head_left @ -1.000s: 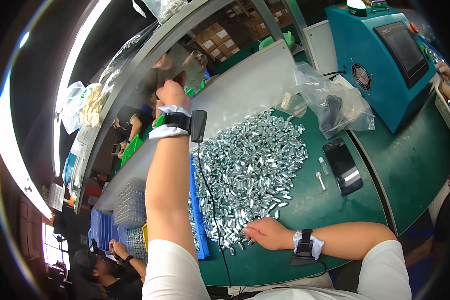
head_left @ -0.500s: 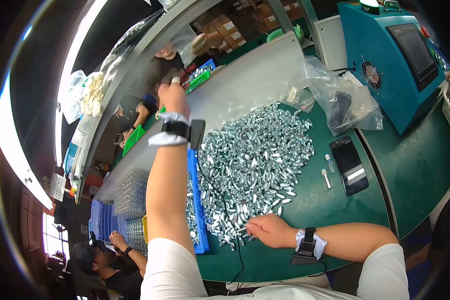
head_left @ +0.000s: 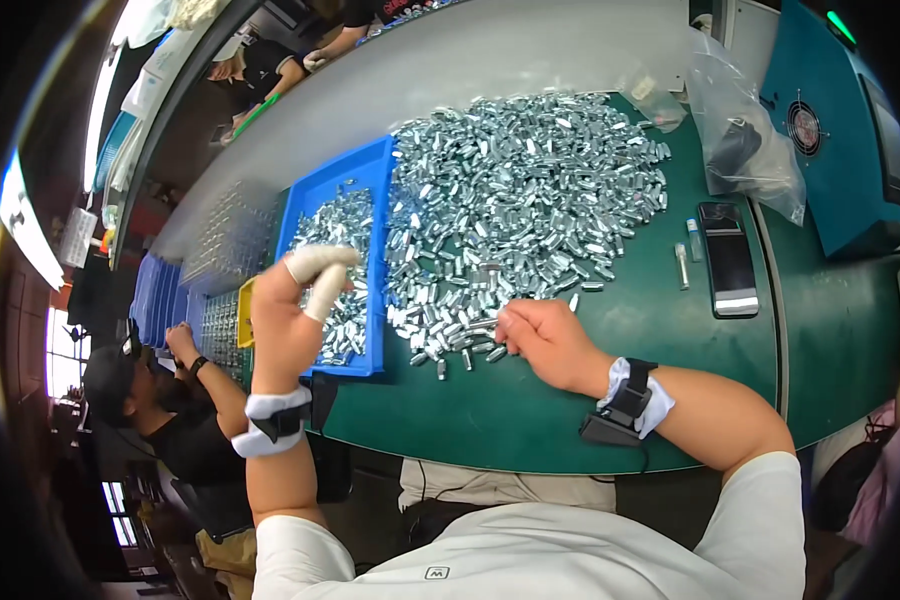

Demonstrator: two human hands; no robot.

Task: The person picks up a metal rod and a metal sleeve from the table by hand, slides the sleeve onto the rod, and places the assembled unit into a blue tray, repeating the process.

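Over the blue tray (head_left: 375,330), my left hand (head_left: 288,325) hovers with white covers on its thumb and forefinger. Those two fingertips come together in a pinch; anything between them is too small to make out. Small shiny metal pieces (head_left: 340,215) lie inside the tray. To its right spreads a large heap of similar metal pieces (head_left: 530,180) on the green table. My right hand (head_left: 555,345) rests at the heap's near edge, its fingers closed. A thin metallic bit shows at its fingertips, but what it is cannot be told.
A black phone (head_left: 728,255) and two small tubes (head_left: 682,265) lie right of the heap. Beyond are a clear plastic bag (head_left: 745,130) and a teal machine (head_left: 835,130). Clear and blue trays (head_left: 160,300) stand at left, where a co-worker (head_left: 160,390) sits.
My left hand has come back from far across the barrier, near a co-worker's hand, to above the blue tray. My view has shifted; my right hand stays at the heap's near edge.
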